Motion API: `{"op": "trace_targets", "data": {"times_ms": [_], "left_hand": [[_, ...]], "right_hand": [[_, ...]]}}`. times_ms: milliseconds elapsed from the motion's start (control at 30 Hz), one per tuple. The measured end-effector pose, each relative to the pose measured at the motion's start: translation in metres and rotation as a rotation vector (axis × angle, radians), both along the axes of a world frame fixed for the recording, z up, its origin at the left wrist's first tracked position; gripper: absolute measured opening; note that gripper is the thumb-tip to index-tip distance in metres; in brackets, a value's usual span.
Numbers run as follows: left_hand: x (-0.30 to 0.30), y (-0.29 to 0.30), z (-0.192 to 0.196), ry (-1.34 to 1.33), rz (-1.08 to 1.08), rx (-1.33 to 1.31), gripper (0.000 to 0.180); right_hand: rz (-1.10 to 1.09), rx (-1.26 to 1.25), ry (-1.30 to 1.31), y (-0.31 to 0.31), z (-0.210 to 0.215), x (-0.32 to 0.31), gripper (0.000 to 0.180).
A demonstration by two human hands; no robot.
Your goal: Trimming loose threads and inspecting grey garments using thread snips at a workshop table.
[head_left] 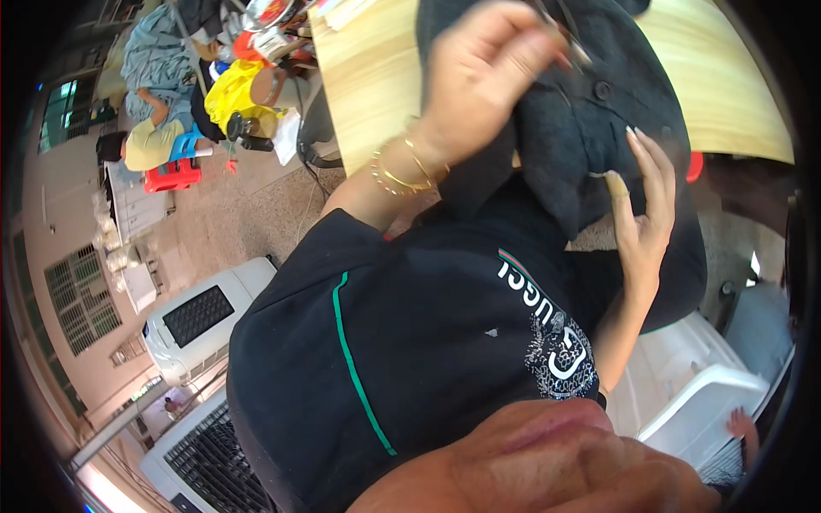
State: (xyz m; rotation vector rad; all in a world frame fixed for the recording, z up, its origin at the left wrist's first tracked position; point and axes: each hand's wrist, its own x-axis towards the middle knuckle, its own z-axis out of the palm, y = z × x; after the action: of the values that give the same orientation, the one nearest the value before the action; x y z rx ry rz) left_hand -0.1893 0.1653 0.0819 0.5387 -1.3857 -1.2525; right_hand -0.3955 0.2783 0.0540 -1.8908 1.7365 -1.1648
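Dark garment [560, 128] front and center here: it's draped over the near edge of a pale wood-look table [710, 73] and hangs down toward the person's lap, with a round dark button [603, 90] sitting near the top. Left hand [487, 77] is up over the cloth, thumb and fingers drawn together, but it's pretty blurry, so I can't tell what's pinched in there, if anything. Right by those fingertips there's a slim metal tool [580, 50], and I honestly can't say if it's gripped or just lying on the fabric. Gold bracelets [402, 175] on that wrist, btw.

Right hand [646, 201] is on the right side of the cloth, fingers bent with their tips against it and the thumb set apart from them. That thumb wears a yellowish cover [617, 186], and a short pale thread [598, 175] pokes out just beside it.

Off to the left: a bright yellow bag [233, 96], another person [152, 144] and a red stool [173, 175].
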Motion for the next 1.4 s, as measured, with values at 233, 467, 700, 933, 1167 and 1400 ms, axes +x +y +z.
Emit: {"op": "trace_targets", "data": {"times_ms": [233, 467, 700, 933, 1167, 1400], "left_hand": [[0.115, -0.116, -0.002, -0.719, 0.899, -0.668, 0.009], [0.174, -0.163, -0.093, -1.557, 0.859, -0.359, 0.035], [0.198, -0.161, -0.082, -1.238, 1.279, -0.488, 0.047], [0.246, -0.181, -0.124, -1.052, 1.052, 0.078, 0.089], [0.185, -0.16, -0.057, -0.901, 0.853, -0.078, 0.046], [0.063, -0.036, 0.022, -0.785, 0.233, -0.161, 0.076]], "right_hand": [[0.08, -0.07, 0.342, -0.061, -0.021, 0.011, 0.041], [0.069, -0.061, 0.329, -0.075, -0.032, 0.013, 0.036], [-0.002, -0.116, 0.314, -0.082, -0.041, 0.012, 0.028], [-0.044, -0.172, 0.342, -0.084, -0.047, 0.007, 0.021], [0.065, 0.122, -0.351, -0.064, 0.011, -0.043, 0.017], [0.014, -0.265, -0.58, -0.008, 0.086, -0.122, 0.046]]}}
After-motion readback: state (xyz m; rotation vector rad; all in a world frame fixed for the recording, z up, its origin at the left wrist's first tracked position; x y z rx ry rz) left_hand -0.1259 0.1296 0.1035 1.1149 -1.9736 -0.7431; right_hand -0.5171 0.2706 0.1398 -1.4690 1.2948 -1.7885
